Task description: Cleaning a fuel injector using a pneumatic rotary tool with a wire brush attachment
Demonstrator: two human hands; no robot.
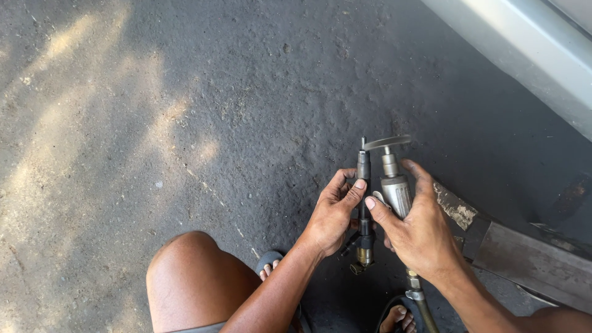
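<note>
Bare knee (185,277), nearest the viewer, rises at lower left of the injector (364,209), with sandalled toes (266,269) just beside it and a second sandalled foot (398,316) below the hands. Left hand (330,216) grips the injector, a slim dark rod held upright at centre, with fingers wrapped round its middle and thumb pressed against its side; the brass-coloured lower end (362,258) shows beneath the palm and the thin tip points away from the viewer. Right hand (419,231), just right of the injector, is closed round a grey cylindrical air tool (394,191) carrying a flat disc (386,142) on its spindle; the disc stands level with the injector's tip, close beside it, and contact cannot be judged. A hose fitting (414,290) leaves the tool below the wrist. Rough asphalt (185,111) lies behind the injector; a rusty metal bar (524,259) lies to its right, and a pale painted panel (530,55) fills the upper right.
</note>
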